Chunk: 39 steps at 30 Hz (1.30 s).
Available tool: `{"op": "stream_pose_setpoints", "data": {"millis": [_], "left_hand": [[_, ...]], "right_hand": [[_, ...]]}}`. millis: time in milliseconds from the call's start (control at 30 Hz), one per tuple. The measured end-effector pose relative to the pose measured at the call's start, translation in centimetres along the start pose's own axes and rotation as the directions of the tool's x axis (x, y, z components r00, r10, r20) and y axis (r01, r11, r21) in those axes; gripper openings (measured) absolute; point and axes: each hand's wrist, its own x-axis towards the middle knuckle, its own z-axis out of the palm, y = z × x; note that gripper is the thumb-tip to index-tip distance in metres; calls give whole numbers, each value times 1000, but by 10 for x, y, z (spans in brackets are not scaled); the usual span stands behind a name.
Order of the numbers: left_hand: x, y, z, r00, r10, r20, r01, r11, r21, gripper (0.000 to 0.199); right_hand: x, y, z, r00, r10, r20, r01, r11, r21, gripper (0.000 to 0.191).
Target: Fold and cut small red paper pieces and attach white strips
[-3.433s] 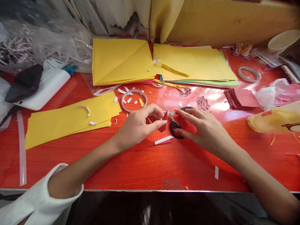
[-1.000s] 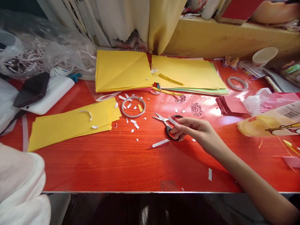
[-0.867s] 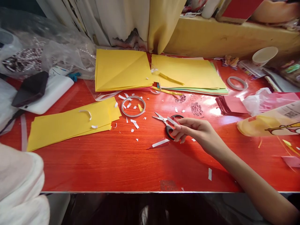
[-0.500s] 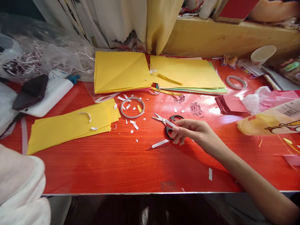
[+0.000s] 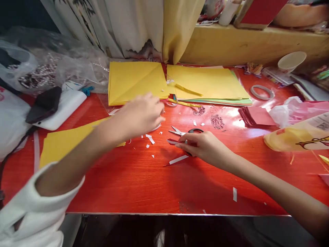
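My right hand [image 5: 199, 144] pinches a small red paper piece [image 5: 172, 141] with a white strip along it, just over a pair of scissors [image 5: 177, 131] with black handles lying with blades apart. Below it rests a narrow red piece with a white strip [image 5: 178, 160]. My left hand [image 5: 145, 111], smeared by motion, hangs over the table near the tape roll, which it mostly hides. Its fingers are too blurred to read. Small white paper scraps [image 5: 151, 140] lie close by. Under my left forearm are long yellow paper strips [image 5: 61, 142].
Yellow paper stacks [image 5: 136, 80] lie at the back. At the right are red paper squares [image 5: 257, 116], a yellow bottle-like container [image 5: 280, 139], another tape roll [image 5: 262, 92] and a paper cup [image 5: 291, 61]. A black phone [image 5: 45, 104] rests on a white box at the left.
My left arm has come in from the lower left, and its hand now covers the tape roll. My right hand has shifted slightly, and the red piece has turned, pointing left.
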Motion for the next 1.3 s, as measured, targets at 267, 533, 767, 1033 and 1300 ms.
{"op": "stream_pose_setpoints", "data": {"millis": [267,533,767,1033,1300], "left_hand": [[-20,2,25,988,-35,152,-1,973,232,13],[-18,8,28,1000,-1,-4,1,991,133,18],[-20,11,37,972,110,-209,-94,992,83,15],[-21,14,48,949,182,-258,-135,973,189,15],[-22,9,44,963,122,-241,-114,992,47,19]], "right_hand": [[17,-4,4,990,-73,-118,45,974,-222,33],[30,6,2,974,-88,-207,125,978,169,25],[41,1,-2,983,-45,-180,103,938,330,23],[38,13,12,870,-334,-362,352,936,-19,17],[38,19,12,814,-413,-408,390,910,-142,16]]}}
